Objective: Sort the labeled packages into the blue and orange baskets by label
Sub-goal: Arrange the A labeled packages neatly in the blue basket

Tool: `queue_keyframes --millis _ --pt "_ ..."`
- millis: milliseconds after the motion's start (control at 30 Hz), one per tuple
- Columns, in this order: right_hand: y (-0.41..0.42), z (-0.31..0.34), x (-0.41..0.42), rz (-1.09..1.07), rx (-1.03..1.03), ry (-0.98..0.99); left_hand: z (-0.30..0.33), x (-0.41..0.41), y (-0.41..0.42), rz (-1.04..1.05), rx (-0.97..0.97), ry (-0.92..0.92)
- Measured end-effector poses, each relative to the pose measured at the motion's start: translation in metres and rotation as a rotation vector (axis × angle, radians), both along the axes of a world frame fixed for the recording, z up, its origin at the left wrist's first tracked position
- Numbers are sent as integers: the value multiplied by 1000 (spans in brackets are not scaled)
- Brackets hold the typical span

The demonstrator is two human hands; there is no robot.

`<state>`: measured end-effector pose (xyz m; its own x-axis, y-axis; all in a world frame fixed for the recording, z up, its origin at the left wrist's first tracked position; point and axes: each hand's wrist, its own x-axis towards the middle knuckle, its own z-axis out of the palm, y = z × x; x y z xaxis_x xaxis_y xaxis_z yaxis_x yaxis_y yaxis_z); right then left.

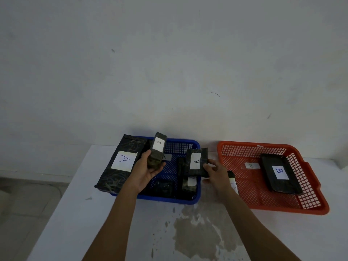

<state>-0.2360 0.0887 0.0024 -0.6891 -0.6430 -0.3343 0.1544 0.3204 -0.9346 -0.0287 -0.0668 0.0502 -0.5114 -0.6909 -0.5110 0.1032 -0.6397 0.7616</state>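
Note:
My left hand [148,169] grips a small dark package with a white B label [157,147], held upright over the blue basket [185,145]. In my right hand [215,171] is a flat dark package labelled A [196,162], over the blue basket's right side. A large dark package labelled A [122,162] leans on the blue basket's left rim. More dark packages [189,182] lie inside it. The orange basket [254,146] on the right holds a black package labelled B [280,174]. Another small labelled package [232,180] sits at the orange basket's left side behind my right wrist.
Both baskets stand on a white table [79,213] against a pale wall. A brownish stain [197,234] marks the table in front of the baskets. The table's left edge drops to a tiled floor [24,200].

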Motion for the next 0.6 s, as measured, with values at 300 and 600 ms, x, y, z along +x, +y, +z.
queue_keyframes --millis 300,600 --pt "-23 13 14 48 -22 55 21 31 -36 -29 -775 -516" --pt "-101 -11 71 166 249 270 5 71 -49 85 -651 -436"
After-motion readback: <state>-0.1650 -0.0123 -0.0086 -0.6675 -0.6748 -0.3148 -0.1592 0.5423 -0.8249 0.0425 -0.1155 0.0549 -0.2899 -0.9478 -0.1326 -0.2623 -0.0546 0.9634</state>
